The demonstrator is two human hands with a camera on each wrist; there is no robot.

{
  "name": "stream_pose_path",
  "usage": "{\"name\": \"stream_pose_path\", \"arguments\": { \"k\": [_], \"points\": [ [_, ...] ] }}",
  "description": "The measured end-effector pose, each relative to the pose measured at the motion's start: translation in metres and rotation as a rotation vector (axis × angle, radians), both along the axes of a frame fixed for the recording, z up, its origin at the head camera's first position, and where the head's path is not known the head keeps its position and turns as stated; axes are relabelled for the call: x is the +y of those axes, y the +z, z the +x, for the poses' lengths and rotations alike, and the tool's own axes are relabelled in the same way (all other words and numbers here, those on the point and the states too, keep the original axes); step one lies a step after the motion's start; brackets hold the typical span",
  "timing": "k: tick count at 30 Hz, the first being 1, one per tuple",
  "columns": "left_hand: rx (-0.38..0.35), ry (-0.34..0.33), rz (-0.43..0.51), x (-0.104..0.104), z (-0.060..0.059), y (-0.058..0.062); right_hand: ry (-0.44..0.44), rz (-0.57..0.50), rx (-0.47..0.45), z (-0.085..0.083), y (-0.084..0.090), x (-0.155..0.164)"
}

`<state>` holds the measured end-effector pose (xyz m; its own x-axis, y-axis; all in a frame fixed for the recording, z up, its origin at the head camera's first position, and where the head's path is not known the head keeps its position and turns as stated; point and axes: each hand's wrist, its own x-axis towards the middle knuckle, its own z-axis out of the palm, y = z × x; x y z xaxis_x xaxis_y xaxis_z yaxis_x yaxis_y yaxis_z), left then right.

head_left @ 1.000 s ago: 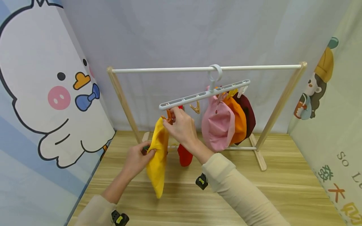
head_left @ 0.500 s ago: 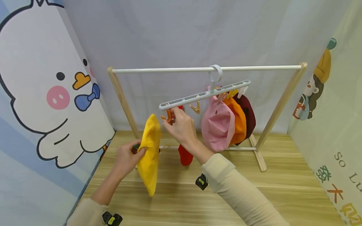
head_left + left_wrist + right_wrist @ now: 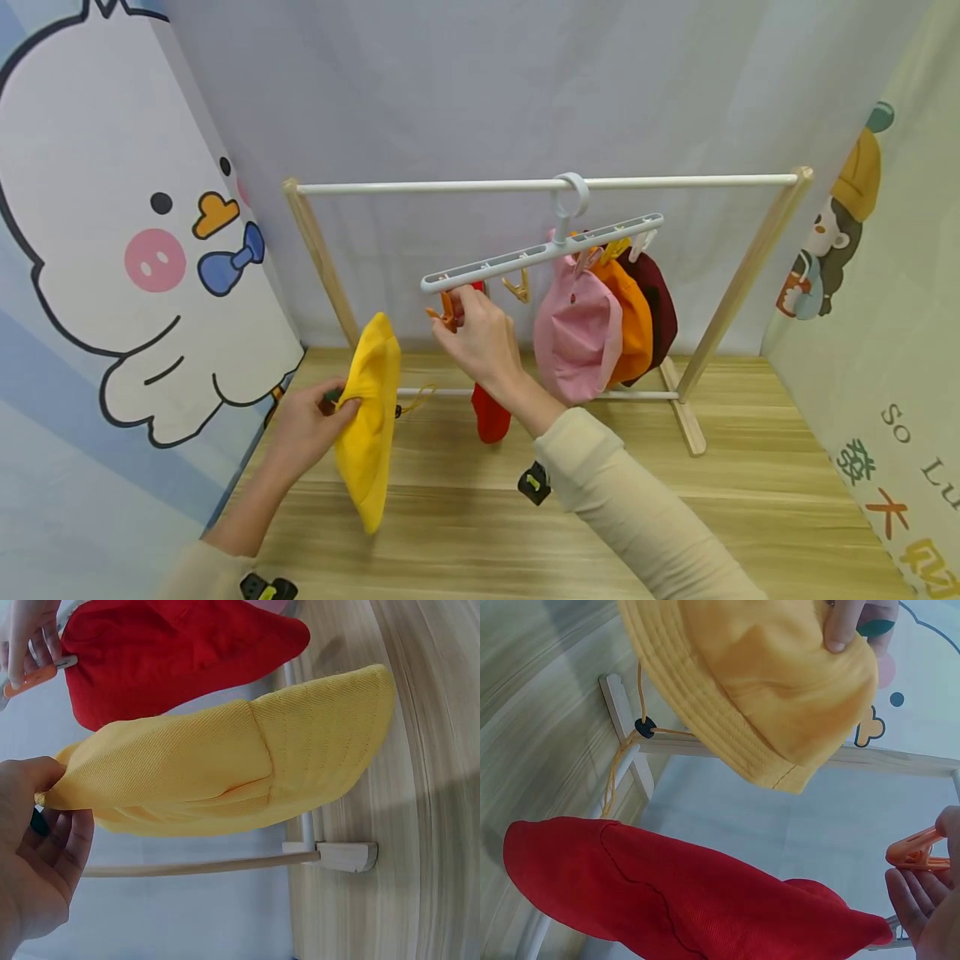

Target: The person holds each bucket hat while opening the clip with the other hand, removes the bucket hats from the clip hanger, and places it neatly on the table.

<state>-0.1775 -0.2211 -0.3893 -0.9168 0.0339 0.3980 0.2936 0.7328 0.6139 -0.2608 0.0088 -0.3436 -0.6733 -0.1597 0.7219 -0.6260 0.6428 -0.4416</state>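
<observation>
A yellow bucket hat hangs from my left hand, the thumb and fingers pinching its crown. Its drawstring with a black toggle dangles below the brim in the right wrist view. My right hand pinches an orange clothes peg at the left end of the grey hanger. Nothing shows between that peg's jaws. Partly hidden behind my right hand in the head view, a red hat hangs from the hanger. The yellow hat is apart from the orange peg.
A white rail on a wooden frame carries the hanger over the wood-grain table. Pink, orange and maroon hats hang on its right side. A tan peg hangs without a hat.
My left hand has moved left and slightly down with the yellow hat, away from the orange peg, which held the hat's edge earlier. The right hand stays on the peg.
</observation>
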Motion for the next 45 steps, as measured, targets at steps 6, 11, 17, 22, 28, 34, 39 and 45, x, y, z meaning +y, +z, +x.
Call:
{"name": "stream_pose_path", "arguments": {
  "k": [6, 11, 17, 22, 28, 34, 39, 45],
  "points": [
    [0.009, 0.026, -0.037, -0.008, 0.004, -0.002, 0.005, -0.004, 0.002, 0.001, 0.0, 0.0],
    [-0.042, 0.042, -0.04, -0.016, 0.008, -0.004, -0.001, -0.001, 0.012, 0.001, 0.001, 0.0],
    [-0.052, 0.069, -0.07, -0.026, 0.011, -0.007, -0.003, -0.003, 0.018, 0.001, 0.001, 0.0],
    [-0.052, 0.091, -0.091, -0.034, 0.015, -0.012, 0.0, -0.01, 0.023, 0.001, 0.0, 0.0],
    [-0.067, 0.116, -0.124, -0.043, 0.019, -0.015, 0.0, -0.012, 0.032, 0.001, 0.0, 0.0],
    [-0.044, 0.139, -0.161, -0.054, 0.021, -0.017, -0.007, -0.007, 0.024, 0.001, 0.0, -0.001],
    [-0.056, 0.152, -0.164, -0.062, 0.021, -0.019, -0.01, -0.001, 0.02, 0.0, 0.0, -0.001],
    [-0.116, 0.172, -0.19, -0.072, 0.02, -0.024, -0.013, 0.005, 0.013, 0.0, 0.0, -0.001]
  ]
}}
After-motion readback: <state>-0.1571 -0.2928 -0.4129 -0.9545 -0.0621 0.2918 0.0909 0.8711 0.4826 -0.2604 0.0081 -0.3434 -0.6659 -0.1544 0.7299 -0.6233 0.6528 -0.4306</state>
